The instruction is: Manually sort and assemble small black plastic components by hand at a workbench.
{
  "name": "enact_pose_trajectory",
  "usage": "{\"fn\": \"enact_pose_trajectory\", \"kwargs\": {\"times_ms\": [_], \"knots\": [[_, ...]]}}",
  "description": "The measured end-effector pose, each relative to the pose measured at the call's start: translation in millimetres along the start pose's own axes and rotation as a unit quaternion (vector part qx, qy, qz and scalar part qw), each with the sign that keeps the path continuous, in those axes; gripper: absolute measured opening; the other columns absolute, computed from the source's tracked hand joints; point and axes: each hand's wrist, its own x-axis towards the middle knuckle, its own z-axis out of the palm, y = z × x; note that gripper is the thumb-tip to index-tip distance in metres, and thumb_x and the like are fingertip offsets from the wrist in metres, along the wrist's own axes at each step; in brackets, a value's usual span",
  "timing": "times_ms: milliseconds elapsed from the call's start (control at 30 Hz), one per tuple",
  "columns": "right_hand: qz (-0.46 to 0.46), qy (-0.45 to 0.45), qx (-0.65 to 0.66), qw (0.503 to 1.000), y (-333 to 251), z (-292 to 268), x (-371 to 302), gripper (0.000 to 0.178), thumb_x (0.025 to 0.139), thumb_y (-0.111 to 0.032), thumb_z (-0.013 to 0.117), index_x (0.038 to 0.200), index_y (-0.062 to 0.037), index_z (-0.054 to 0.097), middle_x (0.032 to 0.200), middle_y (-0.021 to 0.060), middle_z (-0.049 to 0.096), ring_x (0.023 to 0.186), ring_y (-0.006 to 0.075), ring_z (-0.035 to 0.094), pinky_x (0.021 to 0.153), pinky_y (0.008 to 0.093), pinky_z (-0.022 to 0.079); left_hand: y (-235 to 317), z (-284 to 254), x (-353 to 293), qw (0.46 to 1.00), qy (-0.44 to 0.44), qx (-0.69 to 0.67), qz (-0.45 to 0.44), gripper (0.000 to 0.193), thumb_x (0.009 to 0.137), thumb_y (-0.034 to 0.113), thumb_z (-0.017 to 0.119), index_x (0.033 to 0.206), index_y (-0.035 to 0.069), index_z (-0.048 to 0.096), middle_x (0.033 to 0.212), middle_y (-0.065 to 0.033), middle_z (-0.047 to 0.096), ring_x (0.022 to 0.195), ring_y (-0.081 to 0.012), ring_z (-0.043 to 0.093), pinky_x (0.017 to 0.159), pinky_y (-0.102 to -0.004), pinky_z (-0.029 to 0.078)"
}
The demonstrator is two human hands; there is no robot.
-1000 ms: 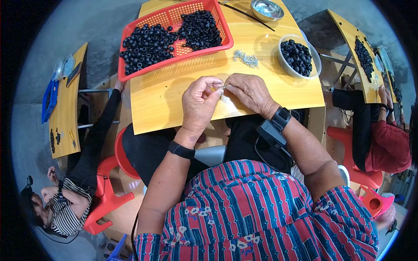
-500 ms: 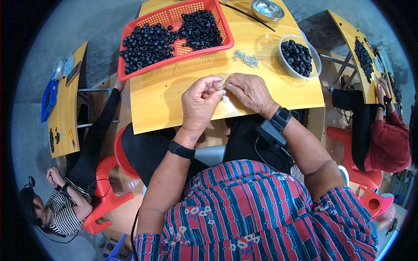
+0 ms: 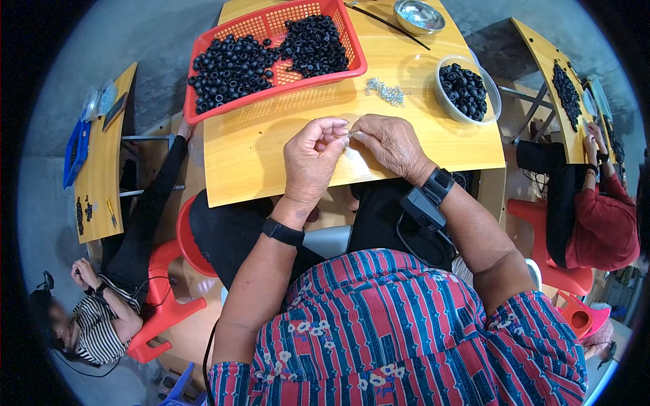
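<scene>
Sitting at the far left, a co-worker (image 3: 105, 321) in a striped top was seen with both hands raised together, beside a side table (image 3: 101, 183) on which a blue tray (image 3: 76, 159) was set. On the main table (image 3: 250, 162), two heaps of black bead-like pieces (image 3: 233, 71) were held in a red basket (image 3: 271, 97). Nearer the front edge, the left hand (image 3: 311, 152) was poised with its thumb and forefinger drawn in around a small pale thing (image 3: 349, 134). That thing was located between the two hands, near the tabletop; its exact shape could not be made out. Farther back, a pile of clear pieces (image 3: 386, 92) and a dark strip (image 3: 387, 25) were laid out. From the other side, the small thing was pinched by the thumb and forefinger of the right hand (image 3: 393, 142), its other fingers being partly hidden. Close fingertip work seemed to be in hand, and a steady left grip with fine adjustment by the right was judged to be called for next. Beyond, a metal bowl (image 3: 435, 24) was placed behind a clear tub (image 3: 495, 111) filled with black pieces. At the far right, another co-worker (image 3: 602, 223) in red was seated.
</scene>
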Motion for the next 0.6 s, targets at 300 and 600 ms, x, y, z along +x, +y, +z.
{"fn": "enact_pose_trajectory", "kwargs": {"times_ms": [300, 600], "knots": [[0.005, -0.004, -0.002, 1.000, 3.0, 1.5, 0.0, 0.021, 0.094, -0.028, 0.056, 0.090, -0.0090, 0.063, 0.084, 0.0111, 0.065, 0.082, 0.0337, 0.064, 0.072, 0.0444, 0.050, 5.0, 2.8, 0.9, 1.000, 0.008, 0.028, 0.002, 0.025, 0.082, -0.005, 0.071, 0.105, 0.003, 0.068, 0.090, -0.0010, 0.068, 0.076, -0.0041, 0.059, 0.069, -0.0185, 0.050], [0.003, 0.003, 0.008, 1.000, 1.9, 1.3, -0.2, 0.018, 0.092, -0.025, 0.057, 0.091, -0.0088, 0.063, 0.084, 0.0114, 0.065, 0.082, 0.0341, 0.063, 0.071, 0.0442, 0.050, 3.2, 4.1, 1.1, 1.000, 0.009, 0.024, 0.007, 0.026, 0.082, -0.005, 0.071, 0.106, 0.004, 0.068, 0.093, -0.0026, 0.070, 0.078, -0.0041, 0.061, 0.068, -0.0179, 0.050]]}}
